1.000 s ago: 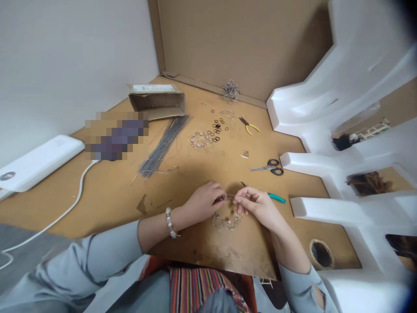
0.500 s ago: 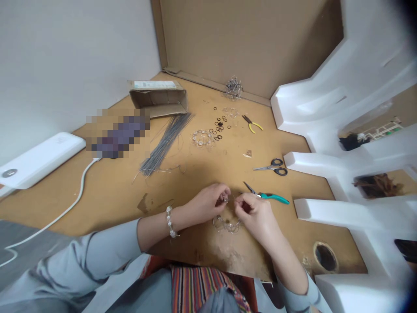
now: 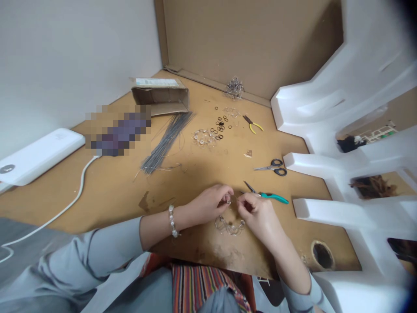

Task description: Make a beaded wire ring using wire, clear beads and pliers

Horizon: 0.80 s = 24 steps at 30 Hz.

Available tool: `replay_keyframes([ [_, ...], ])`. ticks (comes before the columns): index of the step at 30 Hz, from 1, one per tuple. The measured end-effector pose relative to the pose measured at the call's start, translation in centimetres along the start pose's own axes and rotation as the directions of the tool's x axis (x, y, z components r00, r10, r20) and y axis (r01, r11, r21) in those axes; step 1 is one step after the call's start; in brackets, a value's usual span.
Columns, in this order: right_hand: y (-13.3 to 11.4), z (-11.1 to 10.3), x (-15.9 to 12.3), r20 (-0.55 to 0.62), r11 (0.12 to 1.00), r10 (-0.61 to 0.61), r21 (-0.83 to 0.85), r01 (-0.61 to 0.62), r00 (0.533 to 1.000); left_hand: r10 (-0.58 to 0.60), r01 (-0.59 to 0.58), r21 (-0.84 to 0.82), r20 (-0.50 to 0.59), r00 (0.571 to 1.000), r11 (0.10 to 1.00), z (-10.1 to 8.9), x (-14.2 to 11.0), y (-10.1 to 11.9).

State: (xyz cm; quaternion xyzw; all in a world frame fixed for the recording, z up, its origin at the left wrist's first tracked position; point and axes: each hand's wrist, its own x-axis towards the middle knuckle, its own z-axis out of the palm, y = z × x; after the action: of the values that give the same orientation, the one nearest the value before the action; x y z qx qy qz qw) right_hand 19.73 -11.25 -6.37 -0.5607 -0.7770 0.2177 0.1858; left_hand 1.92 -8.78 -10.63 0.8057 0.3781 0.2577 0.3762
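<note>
My left hand (image 3: 215, 202), with a beaded bracelet (image 3: 172, 221) on its wrist, is closed on one part of a wire ring with clear beads (image 3: 231, 229). The ring's loops hang below my fingers, low over the table's near edge. My right hand (image 3: 257, 212) is closed in a pinch just to the right, on a thin wire whose end is hard to make out. A small gap separates the two hands. Teal-handled pliers (image 3: 274, 198) lie just beyond my right hand, their jaws pointing away to the left.
Scissors (image 3: 275, 167) and yellow-handled pliers (image 3: 256, 126) lie on the right. Farther back are black rings (image 3: 220, 126), another beaded wire ring (image 3: 204, 138) and a wire tangle (image 3: 235, 88). Left are a wire bundle (image 3: 164, 145), cardboard box (image 3: 159, 98) and white power bank (image 3: 42, 156). White foam (image 3: 322, 208) borders the right.
My hands, which met at the fingertips, have drawn slightly apart, and my right hand has turned. The teal pliers show more fully. The view has shifted a little.
</note>
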Motion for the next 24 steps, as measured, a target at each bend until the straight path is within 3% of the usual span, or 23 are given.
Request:
replay_keyframes([
  [7,-1.2,0.5,-0.6,0.047,0.921,-0.066,-0.382,0.079,0.997,0.054,-0.055,0.066,0.013,0.998,0.996,0.1,-0.1,0.1],
  [11,-2.0,0.3,-0.6,0.112,0.860,-0.078,-0.496,0.124,0.991,0.071,-0.074,0.107,0.030,0.997,0.991,0.0,-0.2,0.3],
  [18,-1.6,0.0,-0.8,0.106,0.922,0.010,-0.387,0.032,0.994,0.085,-0.086,0.159,0.009,0.996,0.984,-0.4,-0.2,0.6],
  [24,-1.0,-0.8,-1.2,0.128,0.977,-0.051,-0.202,0.076,0.990,0.106,-0.109,0.143,0.028,0.994,0.984,-0.8,-0.1,1.0],
])
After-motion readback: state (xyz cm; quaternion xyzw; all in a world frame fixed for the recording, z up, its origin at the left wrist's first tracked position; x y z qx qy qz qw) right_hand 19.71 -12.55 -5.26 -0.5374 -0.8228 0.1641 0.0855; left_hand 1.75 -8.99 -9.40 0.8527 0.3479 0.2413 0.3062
